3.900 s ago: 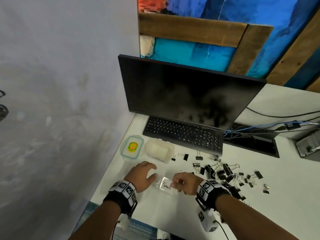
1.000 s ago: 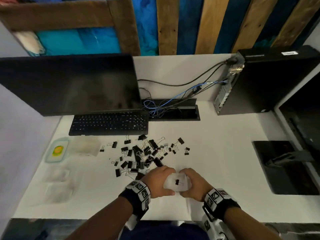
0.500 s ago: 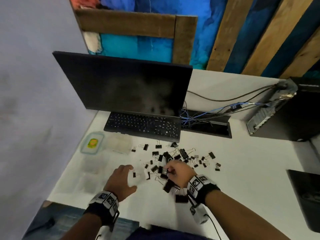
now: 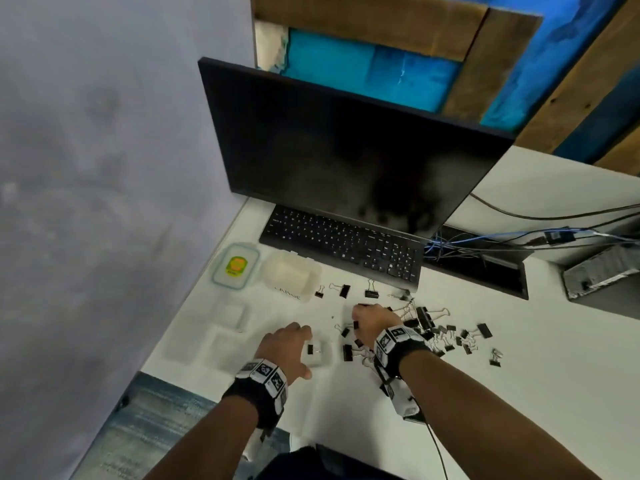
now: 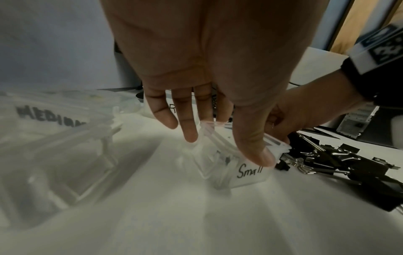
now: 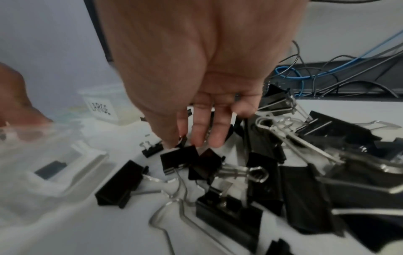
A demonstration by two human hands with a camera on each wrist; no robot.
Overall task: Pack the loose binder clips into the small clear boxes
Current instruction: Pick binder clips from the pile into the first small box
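The small clear box [image 4: 320, 355], labelled "Small" [image 5: 248, 172], stands on the white desk with one black clip [image 4: 310, 348] inside. My left hand [image 4: 294, 344] holds it, thumb [image 5: 257, 155] on the near rim and fingers on the far side. Just right of it lies the pile of loose black binder clips [image 4: 426, 323] in mixed sizes. My right hand [image 4: 363, 320] reaches down into the pile's left edge. In the right wrist view its thumb and forefinger [image 6: 183, 141] pinch a small black clip above a medium clip [image 6: 179, 158].
An open box marked "Medium" [image 5: 54, 120] sits left of the small one, with the "Large" box [image 4: 291, 275] and a green-rimmed lid [image 4: 235, 266] behind. Keyboard [image 4: 343, 247], monitor [image 4: 346, 150] and a cable tangle [image 4: 485, 244] lie beyond the pile. The desk's front edge is near my wrists.
A second ago both hands held the small box. My right hand has let go and moved right into the clip pile, while my left hand stays on the box.
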